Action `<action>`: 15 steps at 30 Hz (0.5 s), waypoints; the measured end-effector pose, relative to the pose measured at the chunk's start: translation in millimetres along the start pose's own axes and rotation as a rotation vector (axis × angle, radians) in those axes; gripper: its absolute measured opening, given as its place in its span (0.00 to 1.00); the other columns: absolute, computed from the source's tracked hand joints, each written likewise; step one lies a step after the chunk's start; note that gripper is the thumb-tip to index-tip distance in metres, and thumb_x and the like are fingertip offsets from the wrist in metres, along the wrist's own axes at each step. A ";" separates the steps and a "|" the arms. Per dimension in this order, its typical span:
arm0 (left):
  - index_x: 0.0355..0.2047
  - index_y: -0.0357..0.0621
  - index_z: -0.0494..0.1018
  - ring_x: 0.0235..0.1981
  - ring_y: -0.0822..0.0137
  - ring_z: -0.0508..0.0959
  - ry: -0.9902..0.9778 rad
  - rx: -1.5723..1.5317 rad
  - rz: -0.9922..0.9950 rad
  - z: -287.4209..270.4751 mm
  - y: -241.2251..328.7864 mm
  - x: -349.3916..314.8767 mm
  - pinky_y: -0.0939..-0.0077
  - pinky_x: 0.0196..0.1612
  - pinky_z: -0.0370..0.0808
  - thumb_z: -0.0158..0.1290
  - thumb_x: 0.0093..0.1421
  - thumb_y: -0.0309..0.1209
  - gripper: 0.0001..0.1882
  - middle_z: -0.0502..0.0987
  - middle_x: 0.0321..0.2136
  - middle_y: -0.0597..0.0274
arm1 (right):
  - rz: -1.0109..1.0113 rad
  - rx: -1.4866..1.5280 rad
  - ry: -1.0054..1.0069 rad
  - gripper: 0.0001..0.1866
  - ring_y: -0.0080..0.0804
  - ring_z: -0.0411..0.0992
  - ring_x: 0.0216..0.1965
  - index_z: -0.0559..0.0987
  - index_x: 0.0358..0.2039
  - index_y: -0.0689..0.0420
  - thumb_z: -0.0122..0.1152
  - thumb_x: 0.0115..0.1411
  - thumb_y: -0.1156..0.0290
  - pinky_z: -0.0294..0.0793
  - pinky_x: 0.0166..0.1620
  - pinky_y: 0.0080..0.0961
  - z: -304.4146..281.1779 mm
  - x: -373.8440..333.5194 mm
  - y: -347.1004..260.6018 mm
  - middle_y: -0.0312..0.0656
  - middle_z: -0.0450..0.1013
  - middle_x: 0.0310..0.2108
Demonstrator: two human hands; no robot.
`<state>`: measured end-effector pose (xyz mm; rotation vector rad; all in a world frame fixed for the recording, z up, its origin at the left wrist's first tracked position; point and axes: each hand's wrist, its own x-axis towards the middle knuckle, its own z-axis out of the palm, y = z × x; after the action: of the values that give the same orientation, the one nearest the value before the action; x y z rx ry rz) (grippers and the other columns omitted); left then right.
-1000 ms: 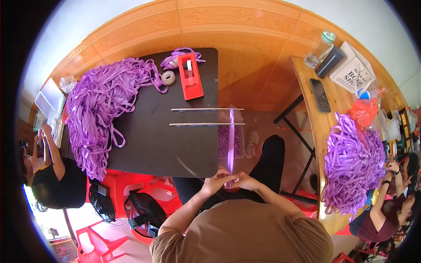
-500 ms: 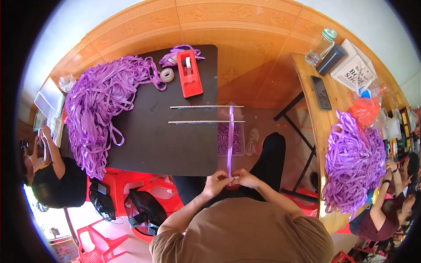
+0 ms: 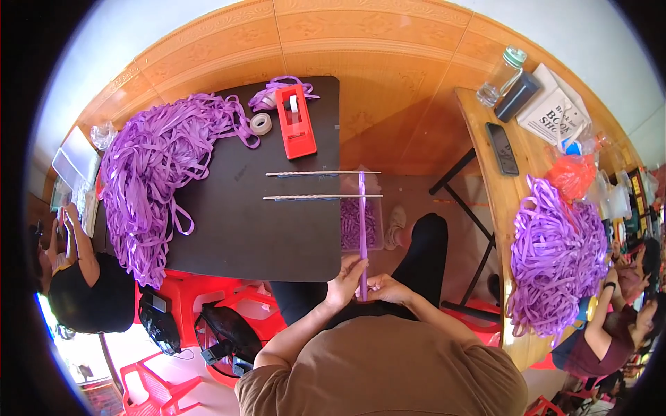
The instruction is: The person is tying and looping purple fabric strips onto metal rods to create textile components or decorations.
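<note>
Purple ribbon (image 3: 362,232) runs from two rods (image 3: 305,197), which overhang the table (image 3: 236,232) apparently so it passes clear, down to your hands. Your left hand (image 3: 343,283) pinches it, seemingly for tension; your right hand (image 3: 390,290) hides its fingertips and the lower end, so its grip cannot be told.

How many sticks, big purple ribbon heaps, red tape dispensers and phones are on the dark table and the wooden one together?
Pale sticks: 2
Big purple ribbon heaps: 2
Red tape dispenser: 1
Phone: 1
Total: 6
</note>
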<state>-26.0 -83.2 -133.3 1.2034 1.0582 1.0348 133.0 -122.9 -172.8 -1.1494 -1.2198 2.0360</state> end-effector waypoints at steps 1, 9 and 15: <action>0.39 0.35 0.75 0.29 0.75 0.75 -0.001 0.001 0.002 1.5 -0.7 1.7 0.83 0.34 0.72 0.55 0.60 0.27 0.09 0.76 0.29 0.62 | -0.002 -0.001 0.000 0.14 0.17 0.68 0.30 0.81 0.36 0.59 0.69 0.53 0.63 0.67 0.36 0.16 -0.2 -0.7 0.2 0.31 0.74 0.27; 0.43 0.37 0.75 0.29 0.79 0.73 0.047 -0.012 -0.022 18.5 16.4 23.5 0.85 0.34 0.71 0.47 0.65 0.28 0.11 0.77 0.30 0.65 | 0.063 0.054 -0.042 0.10 0.19 0.72 0.37 0.80 0.37 0.63 0.65 0.55 0.76 0.70 0.45 0.19 0.1 -6.5 -13.9 0.34 0.77 0.34; 0.45 0.36 0.72 0.28 0.78 0.73 0.108 -0.154 -0.055 37.2 50.6 47.9 0.84 0.32 0.70 0.42 0.67 0.31 0.14 0.76 0.29 0.65 | -0.025 0.107 -0.006 0.11 0.19 0.71 0.37 0.81 0.39 0.60 0.65 0.55 0.73 0.70 0.45 0.19 0.2 -11.4 -12.8 0.33 0.77 0.34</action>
<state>17.6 -39.6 -83.9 0.9991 1.0686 1.1275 138.7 -125.4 -156.8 -1.0731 -1.1083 2.0614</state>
